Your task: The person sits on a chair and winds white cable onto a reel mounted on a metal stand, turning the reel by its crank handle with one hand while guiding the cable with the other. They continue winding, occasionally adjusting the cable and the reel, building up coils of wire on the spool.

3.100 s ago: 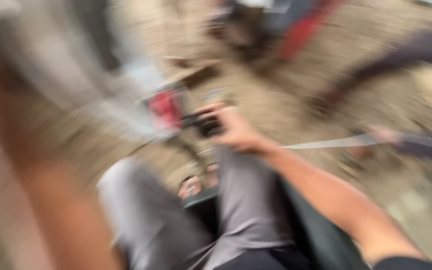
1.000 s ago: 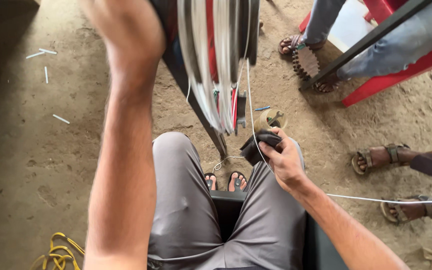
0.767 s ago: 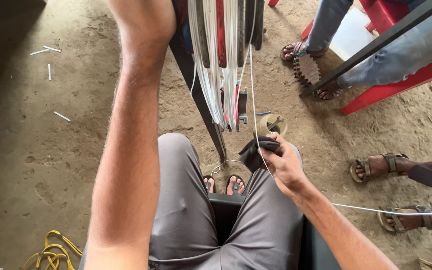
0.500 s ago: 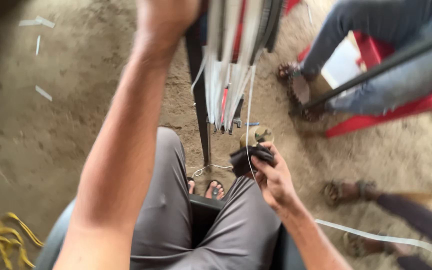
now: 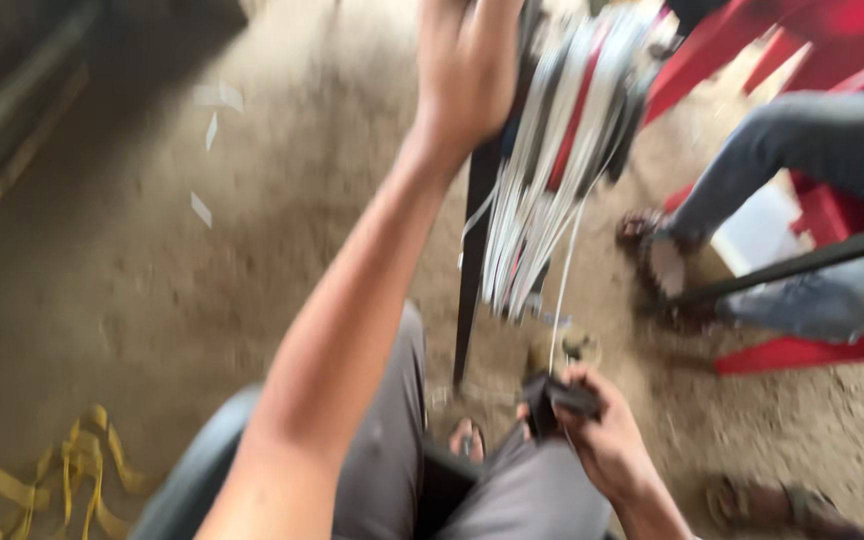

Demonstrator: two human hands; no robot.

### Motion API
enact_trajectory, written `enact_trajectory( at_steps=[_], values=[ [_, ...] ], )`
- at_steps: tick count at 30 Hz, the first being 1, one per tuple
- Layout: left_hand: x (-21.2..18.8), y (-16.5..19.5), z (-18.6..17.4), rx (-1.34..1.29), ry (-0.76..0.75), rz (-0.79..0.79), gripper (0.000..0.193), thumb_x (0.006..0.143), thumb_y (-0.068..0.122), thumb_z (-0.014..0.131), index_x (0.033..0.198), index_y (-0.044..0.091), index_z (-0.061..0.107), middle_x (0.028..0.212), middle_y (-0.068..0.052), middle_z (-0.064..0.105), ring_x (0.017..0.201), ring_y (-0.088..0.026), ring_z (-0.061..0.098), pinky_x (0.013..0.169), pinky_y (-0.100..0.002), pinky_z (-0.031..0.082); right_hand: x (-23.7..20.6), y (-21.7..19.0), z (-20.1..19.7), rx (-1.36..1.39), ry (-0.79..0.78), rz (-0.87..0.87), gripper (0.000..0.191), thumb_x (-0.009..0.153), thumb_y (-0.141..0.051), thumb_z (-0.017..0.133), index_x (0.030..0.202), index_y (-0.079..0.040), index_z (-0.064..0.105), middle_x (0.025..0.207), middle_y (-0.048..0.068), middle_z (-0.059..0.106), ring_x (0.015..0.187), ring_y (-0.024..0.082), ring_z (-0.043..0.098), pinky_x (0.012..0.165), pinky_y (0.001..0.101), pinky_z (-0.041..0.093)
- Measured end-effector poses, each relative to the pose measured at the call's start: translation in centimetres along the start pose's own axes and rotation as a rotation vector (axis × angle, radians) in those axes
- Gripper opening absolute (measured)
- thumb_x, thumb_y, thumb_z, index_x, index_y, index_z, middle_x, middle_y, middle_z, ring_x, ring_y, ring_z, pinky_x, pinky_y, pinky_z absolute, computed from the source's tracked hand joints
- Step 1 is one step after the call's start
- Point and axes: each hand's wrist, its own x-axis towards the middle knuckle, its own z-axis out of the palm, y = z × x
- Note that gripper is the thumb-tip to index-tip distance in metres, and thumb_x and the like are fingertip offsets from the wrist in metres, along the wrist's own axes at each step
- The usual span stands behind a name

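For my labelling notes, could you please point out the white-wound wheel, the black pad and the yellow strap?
White-wound wheel (image 5: 552, 170), head view, on its windings.
Black pad (image 5: 557, 400), head view, middle.
Yellow strap (image 5: 72, 470), head view, on a loop.

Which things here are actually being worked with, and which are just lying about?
In use:
left hand raised at the spoked wheel
right hand gripping a black pad
white strand running from wheel to pad

Lying about:
yellow strap on the dirt floor
white scraps
red chair, another person's seat

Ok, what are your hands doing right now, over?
Left hand up on the spinning wheel. Right hand gripping a black pad, white strand running through it. Someone's sandalled foot close beside the wheel.
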Motion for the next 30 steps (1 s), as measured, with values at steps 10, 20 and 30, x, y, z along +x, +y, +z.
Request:
enact_trajectory(
  at_steps=[10,20,30],
  values=[
    [5.3,3.9,-2.3,-0.82,-0.08,-0.655,0.03,0.111,0.026,0.052,0.108,0.002,0.071,0.094,0.002,0.065,0.082,-0.005,0.056,0.073,-0.027,0.055,2.3,2.1,-7.4,-0.034,0.273,0.144,0.03,0.093,-0.021,0.064,0.114,0.0,0.058,0.097,0.016,0.074,0.084,0.031,0.076,0.069,0.0533,0.065],
    [7.2,6.6,-2.8,-0.379,-0.223,-0.285,0.04,0.117,0.024,0.037,0.119,0.001,0.071,0.101,-0.007,0.07,0.09,-0.016,0.068,0.08,-0.027,0.052,2.0,3.4,-8.1,-0.918,0.319,-0.134,0.015,0.09,-0.016,0.079,0.095,-0.002,0.077,0.081,0.002,0.073,0.081,0.008,0.068,0.075,0.0275,0.057],
    [6.0,7.6,-0.4,-0.914,-0.323,-0.696,0.043,0.113,0.033,0.044,0.121,-0.003,0.065,0.087,-0.008,0.067,0.079,-0.014,0.066,0.072,-0.027,0.052,1.6,0.4,-4.0,-1.115,0.439,-0.029,0.024,0.093,-0.017,0.067,0.116,-0.01,0.069,0.096,0.012,0.072,0.09,0.018,0.067,0.084,0.0344,0.053]
  ],
)
